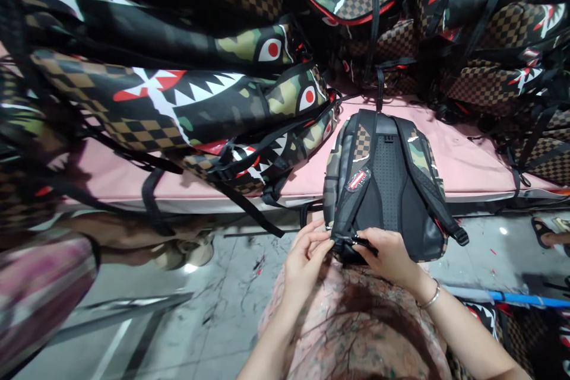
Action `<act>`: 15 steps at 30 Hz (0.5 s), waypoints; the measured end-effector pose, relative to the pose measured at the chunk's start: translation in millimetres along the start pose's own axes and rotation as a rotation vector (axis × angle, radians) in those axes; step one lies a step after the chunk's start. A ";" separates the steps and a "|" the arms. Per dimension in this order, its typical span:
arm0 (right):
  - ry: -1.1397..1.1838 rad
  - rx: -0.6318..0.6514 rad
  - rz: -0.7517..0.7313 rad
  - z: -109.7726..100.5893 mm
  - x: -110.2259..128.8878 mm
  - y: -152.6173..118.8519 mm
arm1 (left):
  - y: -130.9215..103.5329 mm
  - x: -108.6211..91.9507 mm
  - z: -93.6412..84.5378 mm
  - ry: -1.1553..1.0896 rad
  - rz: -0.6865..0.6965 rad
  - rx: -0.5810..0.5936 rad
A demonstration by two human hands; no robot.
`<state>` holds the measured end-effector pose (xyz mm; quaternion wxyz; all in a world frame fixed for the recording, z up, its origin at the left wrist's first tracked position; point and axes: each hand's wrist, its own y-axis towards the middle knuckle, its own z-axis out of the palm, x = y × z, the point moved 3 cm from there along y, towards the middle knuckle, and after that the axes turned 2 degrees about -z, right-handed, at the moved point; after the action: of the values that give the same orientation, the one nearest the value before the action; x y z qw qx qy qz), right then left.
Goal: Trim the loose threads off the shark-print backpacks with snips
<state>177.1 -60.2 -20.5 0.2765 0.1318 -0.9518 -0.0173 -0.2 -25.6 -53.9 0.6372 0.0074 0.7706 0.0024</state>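
A black backpack (pixel 392 190) with camouflage and brown checkered sides lies on the pink table, straps up, its lower end towards me. My left hand (pixel 305 258) is at the backpack's lower left corner, thumb and fingers pinching the bottom end of the left shoulder strap (pixel 354 208). Right beside it, my right hand (pixel 389 255) is closed, fingertips at the same strap end. A small dark, shiny piece shows at those fingertips; whether it is a tool or part of the strap I cannot tell. The right shoulder strap (pixel 427 196) lies loose over the back panel.
Stacked shark-face backpacks (pixel 209 101) fill the pink table (pixel 294 178) on the left, with more backpacks (pixel 503 59) at the back right. A person's arm and patterned sleeve (pixel 44 291) are at the left. Several backpacks (pixel 512 332) sit low on the right near a blue bar (pixel 529 298).
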 end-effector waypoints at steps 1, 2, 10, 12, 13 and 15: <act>0.006 0.000 0.001 0.1 -0.4 -0.2 | 0.0 0.1 0.0 0.022 0.003 0.007; 0.009 0.002 0.002 0.2 -0.7 -0.3 | 0.3 0.3 0.1 0.042 0.007 0.006; -0.013 0.053 -0.033 0.6 1.8 2.1 | 6.3 6.4 4.3 0.063 0.019 0.002; -0.024 0.063 -0.033 0.9 2.3 3.5 | 4.4 6.9 3.6 -0.004 -0.026 -0.005; -0.027 0.064 -0.031 1.1 2.4 4.2 | 2.9 6.3 3.1 -0.033 -0.049 -0.009; -0.024 0.064 -0.031 1.9 2.3 5.6 | -0.4 3.7 2.5 -0.053 -0.078 -0.006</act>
<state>172.8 -55.5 -20.2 0.2605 0.1548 -0.9529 0.0073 1.6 -26.0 -58.0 0.6571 -0.0246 0.7531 -0.0201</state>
